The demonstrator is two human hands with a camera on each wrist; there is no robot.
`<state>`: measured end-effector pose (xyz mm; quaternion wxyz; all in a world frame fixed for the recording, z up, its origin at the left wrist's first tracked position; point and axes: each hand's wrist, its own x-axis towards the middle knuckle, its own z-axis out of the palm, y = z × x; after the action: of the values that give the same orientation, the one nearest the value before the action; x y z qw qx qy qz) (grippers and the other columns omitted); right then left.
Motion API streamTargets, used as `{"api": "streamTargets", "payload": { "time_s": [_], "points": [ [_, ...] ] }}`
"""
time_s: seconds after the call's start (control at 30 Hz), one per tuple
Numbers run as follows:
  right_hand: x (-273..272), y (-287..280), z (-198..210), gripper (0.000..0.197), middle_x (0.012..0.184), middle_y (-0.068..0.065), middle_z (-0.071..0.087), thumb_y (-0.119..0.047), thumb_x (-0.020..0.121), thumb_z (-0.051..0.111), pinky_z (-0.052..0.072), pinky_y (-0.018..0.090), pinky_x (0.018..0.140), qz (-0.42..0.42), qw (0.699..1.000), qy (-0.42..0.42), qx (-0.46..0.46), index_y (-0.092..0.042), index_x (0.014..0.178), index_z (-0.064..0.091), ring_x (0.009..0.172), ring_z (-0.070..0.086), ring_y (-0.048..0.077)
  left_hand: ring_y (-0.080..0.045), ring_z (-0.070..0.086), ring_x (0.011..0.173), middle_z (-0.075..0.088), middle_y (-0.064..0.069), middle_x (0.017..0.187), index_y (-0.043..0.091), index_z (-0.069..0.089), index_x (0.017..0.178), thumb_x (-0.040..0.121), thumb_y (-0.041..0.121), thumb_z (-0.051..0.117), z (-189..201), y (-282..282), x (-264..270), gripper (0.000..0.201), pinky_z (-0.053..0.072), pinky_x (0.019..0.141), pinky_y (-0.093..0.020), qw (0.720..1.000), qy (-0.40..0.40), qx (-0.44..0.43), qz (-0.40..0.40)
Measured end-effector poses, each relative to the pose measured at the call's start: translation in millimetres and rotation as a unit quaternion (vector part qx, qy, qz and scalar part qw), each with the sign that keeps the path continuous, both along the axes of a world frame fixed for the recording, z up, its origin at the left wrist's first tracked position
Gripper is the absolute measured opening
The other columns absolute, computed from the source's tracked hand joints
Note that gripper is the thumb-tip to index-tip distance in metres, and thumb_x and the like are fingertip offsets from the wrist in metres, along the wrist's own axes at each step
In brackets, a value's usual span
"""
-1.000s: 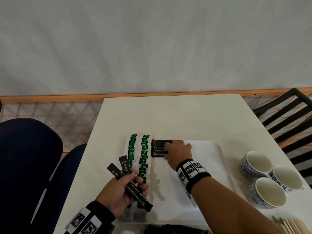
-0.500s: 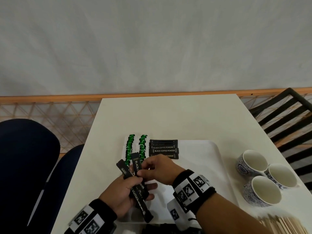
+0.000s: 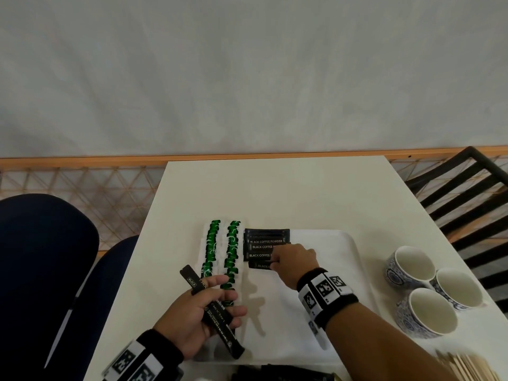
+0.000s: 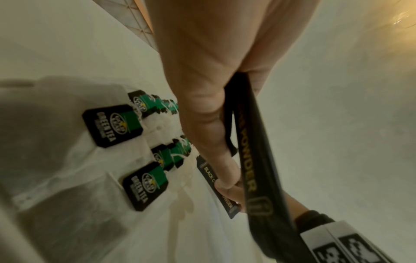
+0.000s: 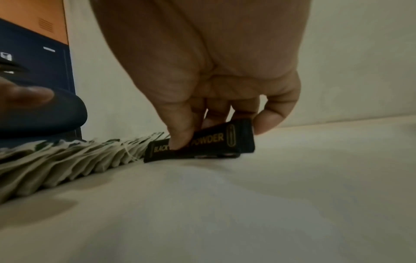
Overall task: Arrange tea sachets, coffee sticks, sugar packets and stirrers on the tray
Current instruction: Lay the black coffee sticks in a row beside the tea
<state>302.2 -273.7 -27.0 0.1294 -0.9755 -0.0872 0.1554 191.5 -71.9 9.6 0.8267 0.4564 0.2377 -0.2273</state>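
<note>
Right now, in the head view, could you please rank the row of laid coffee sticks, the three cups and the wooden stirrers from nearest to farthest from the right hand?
1. Row of laid coffee sticks: on the tray, under the right hand's fingers.
2. Three cups: on the table, to its right.
3. Wooden stirrers: bottom right corner, farthest.

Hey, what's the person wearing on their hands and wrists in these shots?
Both the left hand and the right hand are bare, without gloves or rings that I can see. Each wrist has a black wristband carrying white blocks printed with black square tag patterns. The forearms are bare; no sleeves show.
</note>
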Motion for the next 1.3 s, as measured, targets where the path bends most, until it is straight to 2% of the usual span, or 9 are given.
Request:
{"api": "streamTargets", "payload": {
  "time_s": [0.2, 0.77, 0.87, 0.93, 1.03, 1.13, 1.2, 1.23, 1.3],
  "points": [
    [5, 11, -9, 0.017, 0.112, -0.002, 0.061, -0.033, 0.096, 0.051, 0.035, 0.041, 0.093, 0.024, 0.999, -0.04, -0.026, -0.028, 0.109, 0.062, 0.111, 0.048, 0.022, -0.045, 0.066, 0.08, 0.062, -0.026, 0.089, 0.002, 0.054, 0.117, 0.096, 0.001, 0.044, 0, 0, 1, 0.023, 0.058, 0.061, -0.045, 1.0, -0.001, 0.013, -0.002],
    [13, 17, -14, 0.018, 0.11, -0.001, 0.055, -0.034, 0.095, 0.054, 0.035, 0.042, 0.092, 0.028, 0.995, -0.093, -0.019, -0.026, 0.11, 0.057, 0.11, 0.045, 0.024, -0.043, 0.065, 0.08, 0.061, -0.026, 0.086, 0.001, 0.052, 0.119, 0.096, 0.003, 0.044, -2, 2, 2, 0.024, 0.056, 0.061, -0.045, 1.0, 0.001, 0.009, 0.007],
    [5, 17, -9, 0.015, 0.106, -0.003, 0.056, -0.034, 0.094, 0.052, 0.036, 0.04, 0.089, 0.014, 0.994, -0.105, 0.016, -0.026, 0.106, 0.057, 0.106, 0.047, 0.022, -0.043, 0.065, 0.081, 0.062, -0.027, 0.09, 0.002, 0.052, 0.122, 0.096, 0.003, 0.044, -2, 1, 2, 0.027, 0.056, 0.062, -0.045, 1.0, 0.004, 0.001, 0.006],
    [-4, 18, 0, 0.015, 0.097, -0.006, 0.058, -0.037, 0.094, 0.053, 0.04, 0.034, 0.084, 0.013, 0.992, -0.103, 0.074, -0.025, 0.098, 0.06, 0.098, 0.052, 0.018, -0.044, 0.065, 0.086, 0.064, -0.026, 0.1, 0.009, 0.054, 0.126, 0.095, 0.003, 0.046, -2, 0, 3, 0.032, 0.055, 0.067, -0.047, 1.0, 0.003, -0.013, 0.001],
    [-24, 22, 22, 0.022, 0.081, -0.013, 0.06, -0.041, 0.093, 0.059, 0.045, 0.021, 0.073, 0.06, 0.971, 0.008, 0.231, -0.021, 0.092, 0.068, 0.077, 0.056, 0.004, -0.047, 0.063, 0.1, 0.064, -0.022, 0.118, 0.025, 0.055, 0.129, 0.094, 0.002, 0.045, -2, -1, 4, 0.044, 0.054, 0.078, -0.053, 0.999, -0.004, -0.034, -0.014],
    [-42, 27, 39, 0.018, 0.076, -0.017, 0.062, -0.037, 0.092, 0.063, 0.045, 0.013, 0.068, 0.108, 0.929, 0.161, 0.315, -0.021, 0.097, 0.071, 0.069, 0.057, -0.006, -0.046, 0.061, 0.106, 0.065, -0.02, 0.121, 0.036, 0.047, 0.134, 0.089, 0.004, 0.045, 1, -5, 4, 0.056, 0.052, 0.083, -0.055, 0.997, -0.021, -0.056, -0.045],
    [-49, 30, 39, 0.012, 0.08, -0.013, 0.066, -0.032, 0.089, 0.068, 0.054, 0.022, 0.078, 0.106, 0.896, 0.219, 0.372, -0.022, 0.096, 0.071, 0.075, 0.064, 0.001, -0.042, 0.063, 0.101, 0.066, -0.019, 0.119, 0.038, 0.043, 0.136, 0.081, 0.007, 0.05, 3, -9, 4, 0.063, 0.054, 0.082, -0.056, 0.996, -0.032, -0.062, -0.056],
    [-51, 31, 37, 0.01, 0.083, -0.011, 0.067, -0.03, 0.087, 0.07, 0.056, 0.028, 0.083, 0.108, 0.891, 0.221, 0.382, -0.024, 0.094, 0.071, 0.079, 0.065, 0.004, -0.041, 0.064, 0.097, 0.067, -0.018, 0.118, 0.037, 0.043, 0.137, 0.079, 0.009, 0.051, 5, -11, 3, 0.065, 0.054, 0.081, -0.057, 0.996, -0.034, -0.063, -0.057],
    [-54, 33, 36, 0.003, 0.082, -0.008, 0.067, -0.028, 0.086, 0.071, 0.055, 0.028, 0.079, 0.103, 0.886, 0.219, 0.396, -0.027, 0.087, 0.069, 0.076, 0.064, 0.006, -0.04, 0.065, 0.092, 0.068, -0.017, 0.115, 0.036, 0.047, 0.134, 0.078, 0.011, 0.052, 7, -13, 3, 0.061, 0.052, 0.082, -0.059, 0.996, -0.031, -0.063, -0.058]
  ]
}}
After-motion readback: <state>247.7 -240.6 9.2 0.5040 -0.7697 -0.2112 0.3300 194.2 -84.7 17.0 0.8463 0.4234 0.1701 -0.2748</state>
